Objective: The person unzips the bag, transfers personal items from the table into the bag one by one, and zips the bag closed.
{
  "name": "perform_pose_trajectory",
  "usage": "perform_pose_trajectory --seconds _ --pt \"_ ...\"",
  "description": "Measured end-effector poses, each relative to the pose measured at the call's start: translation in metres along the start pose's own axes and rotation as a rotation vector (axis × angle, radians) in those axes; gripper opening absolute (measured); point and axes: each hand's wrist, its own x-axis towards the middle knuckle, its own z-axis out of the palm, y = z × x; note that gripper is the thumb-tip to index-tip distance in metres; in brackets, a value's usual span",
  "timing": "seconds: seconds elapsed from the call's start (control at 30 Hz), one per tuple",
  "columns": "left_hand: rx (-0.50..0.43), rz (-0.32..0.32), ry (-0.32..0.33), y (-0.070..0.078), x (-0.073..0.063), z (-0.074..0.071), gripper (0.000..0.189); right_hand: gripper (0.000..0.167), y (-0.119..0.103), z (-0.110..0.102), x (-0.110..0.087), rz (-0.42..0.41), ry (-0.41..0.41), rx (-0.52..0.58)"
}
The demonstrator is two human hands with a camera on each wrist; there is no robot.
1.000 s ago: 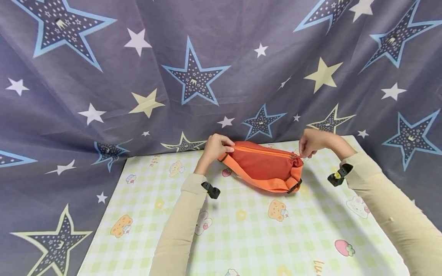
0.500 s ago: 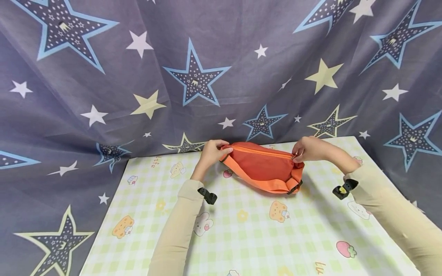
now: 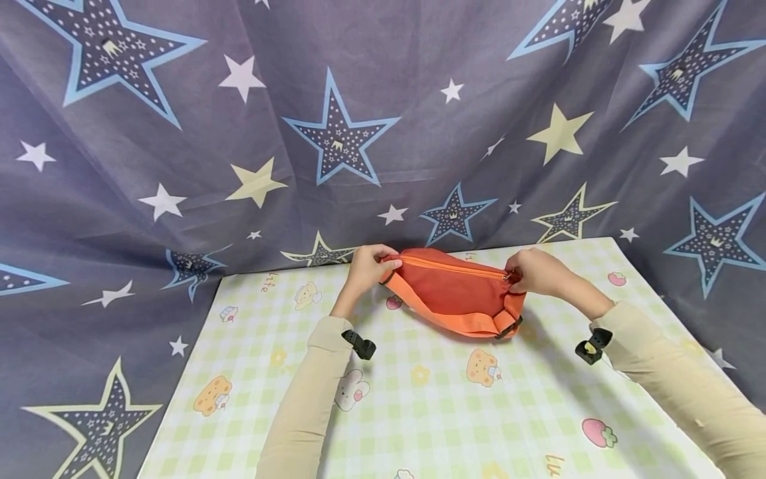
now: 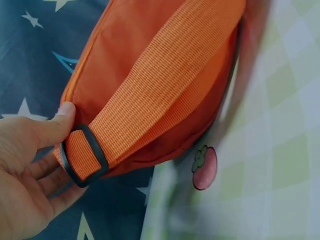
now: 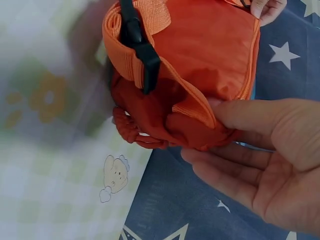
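Observation:
A red waist bag (image 3: 451,289) with an orange zipper (image 3: 449,265) stands near the table's far edge. Its orange strap (image 4: 150,80) is bunched along the front, with a black slider (image 4: 85,155) at the left end and a black buckle (image 5: 145,57) at the right. My left hand (image 3: 366,269) pinches the left end of the bag, thumb in front and fingers behind. My right hand (image 3: 541,271) grips the opposite end, thumb on the front beside the zipper's end. The zipper looks drawn along the top; its pull is mostly hidden by the right hand.
Beneath the bag lies a table with a green-checked cloth (image 3: 419,412) printed with cartoon figures. A dark curtain with stars (image 3: 383,133) hangs right behind the far edge. Both wrists carry a black strap mount (image 3: 359,344).
My right hand has moved from pinching the zipper pull at the bag's right end to gripping that end itself. The left hand has kept its grip; the bag has barely shifted.

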Motion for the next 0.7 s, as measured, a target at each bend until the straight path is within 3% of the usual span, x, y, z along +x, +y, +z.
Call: perform_pose_trajectory --seconds 0.17,0.37,0.5,0.7 --pt "-0.029 -0.007 0.029 -0.003 -0.006 -0.001 0.016 0.014 0.003 -0.003 0.000 -0.077 -0.022 0.065" --pt "-0.082 -0.022 0.047 -0.011 -0.015 0.002 0.014 0.016 0.004 -0.005 0.000 -0.089 -0.085 0.144" --pt "-0.100 -0.006 0.073 -0.011 -0.016 0.000 0.011 0.017 0.002 -0.009 0.004 -0.077 -0.054 0.127" --pt "-0.134 -0.016 0.091 0.007 -0.015 -0.016 0.010 0.018 -0.001 -0.024 0.017 -0.028 0.034 0.053"
